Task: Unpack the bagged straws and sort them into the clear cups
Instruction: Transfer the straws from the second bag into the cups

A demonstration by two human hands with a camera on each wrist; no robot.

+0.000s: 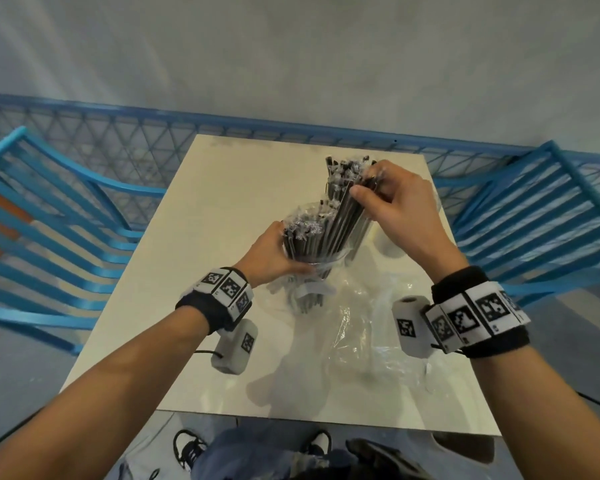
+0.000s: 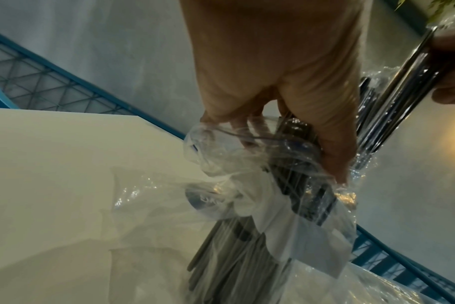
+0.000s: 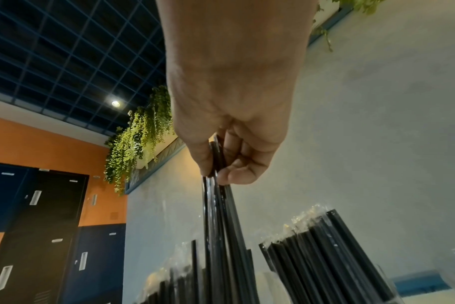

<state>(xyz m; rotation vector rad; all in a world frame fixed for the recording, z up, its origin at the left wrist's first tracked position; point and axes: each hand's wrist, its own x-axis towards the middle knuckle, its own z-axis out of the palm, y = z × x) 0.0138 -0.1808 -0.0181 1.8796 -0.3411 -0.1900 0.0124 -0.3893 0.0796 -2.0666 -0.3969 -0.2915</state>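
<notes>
A white table (image 1: 222, 237) is standing in a room with a grey floor, and a blue fence (image 1: 84, 133) is running behind its far edge. A blue bench (image 1: 49, 220) is sitting close by the table's left edge. The left half of the table is showing bare top, from the near edge to the far edge.

Going right, the left hand (image 1: 269, 252) is curling around the side of a clear cup (image 1: 321, 265) near the middle of the table. The left wrist view is showing its fingers (image 2: 333, 148) pressing on the crinkly plastic there. The cup is holding a bunch of black straws (image 1: 309, 233) in shiny wrappers, and they are standing up and fanning out.

Next, the right hand (image 1: 392, 199) is hanging above the cup, a little farther back. Its thumb and fingers (image 3: 237, 172) are pinching a few straws near their tops. More straws are standing behind, by the right hand, in a second bunch (image 1: 343, 174). I cannot tell what that bunch is standing in.

A flat, empty clear bag (image 1: 371, 327) is lying on the table in front of the cup, reaching toward the right edge. Another blue bench (image 1: 541, 220) is sitting just past that right edge. The person's shoes (image 1: 187, 448) are showing below the table's near edge.
</notes>
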